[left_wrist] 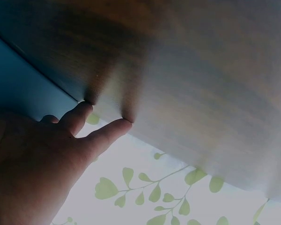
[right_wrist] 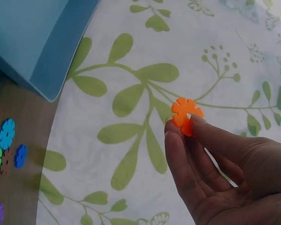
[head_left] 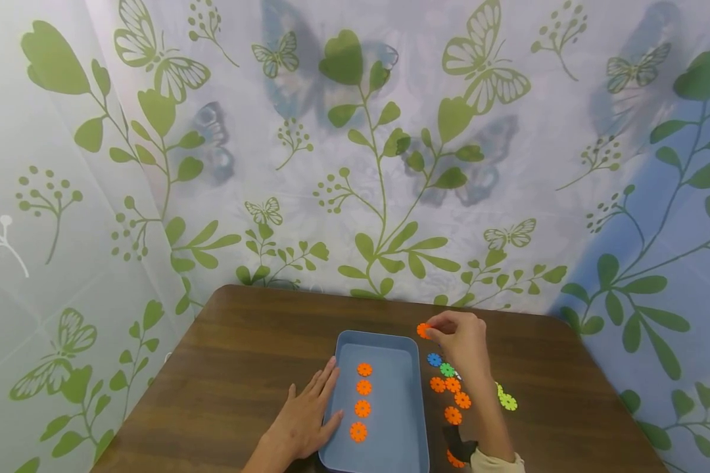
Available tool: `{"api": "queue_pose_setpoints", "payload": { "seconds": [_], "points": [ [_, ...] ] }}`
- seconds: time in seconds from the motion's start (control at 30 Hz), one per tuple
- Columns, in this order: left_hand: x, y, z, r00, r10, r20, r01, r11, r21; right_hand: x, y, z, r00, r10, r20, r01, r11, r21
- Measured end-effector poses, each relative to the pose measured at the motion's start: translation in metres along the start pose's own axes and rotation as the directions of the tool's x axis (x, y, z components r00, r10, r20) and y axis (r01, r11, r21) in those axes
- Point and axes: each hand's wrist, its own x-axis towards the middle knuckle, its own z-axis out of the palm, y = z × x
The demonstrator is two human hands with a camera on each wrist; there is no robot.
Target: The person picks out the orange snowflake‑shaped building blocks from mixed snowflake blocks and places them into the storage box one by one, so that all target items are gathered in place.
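Observation:
Between thumb and fingers, my right hand [head_left: 463, 338] pinches an orange notched plastic disc [head_left: 423, 330] beyond the tray's far right corner. The right wrist view shows that orange disc [right_wrist: 181, 112] face on, held at the fingertips of the right hand [right_wrist: 234, 173]. My left hand [head_left: 305, 410] rests with spread fingers against the left side of the blue-grey tray [head_left: 393, 407]. In the left wrist view, two fingers of the left hand [left_wrist: 42, 150] touch the wooden table. Inside the tray, several orange discs, among them one near the front [head_left: 358, 431], lie in a column.
Right of the tray lie loose discs: a blue disc [head_left: 434, 359], a green disc [head_left: 447, 369], several orange discs [head_left: 452, 415] and a yellow-green disc [head_left: 508, 401]. The right forearm partly covers them. A patterned curtain [head_left: 361, 164] hangs behind the brown table [head_left: 225, 368].

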Motion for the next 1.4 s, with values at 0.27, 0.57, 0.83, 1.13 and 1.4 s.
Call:
{"api": "queue_pose_setpoints", "payload": {
  "seconds": [0.27, 0.57, 0.83, 1.13, 1.4],
  "points": [
    [0.0, 0.0, -0.001, 1.0, -0.005, -0.004, 0.005, 1.0, 0.006, 0.005, -0.003, 0.019, 0.999, -0.033, 0.018, 0.033, 0.999, 0.001],
    [0.001, 0.0, 0.0, 1.0, -0.014, 0.003, 0.014, 1.0, 0.02, 0.009, -0.004, 0.042, 0.997, -0.039, 0.065, 0.036, 0.999, 0.032],
    [0.001, -0.003, 0.003, 1.0, -0.002, -0.014, 0.003, 1.0, 0.018, 0.015, 0.003, 0.067, 0.994, -0.05, 0.092, 0.046, 0.998, 0.04],
    [0.001, -0.003, 0.004, 1.0, 0.004, -0.028, -0.003, 0.999, 0.037, 0.02, 0.01, 0.089, 0.987, -0.024, 0.16, 0.02, 1.0, 0.024],
    [0.001, 0.001, -0.001, 1.0, -0.029, 0.011, 0.028, 0.999, 0.037, 0.022, 0.022, 0.109, 0.981, -0.029, 0.192, 0.025, 0.999, 0.021]
  ]
}}
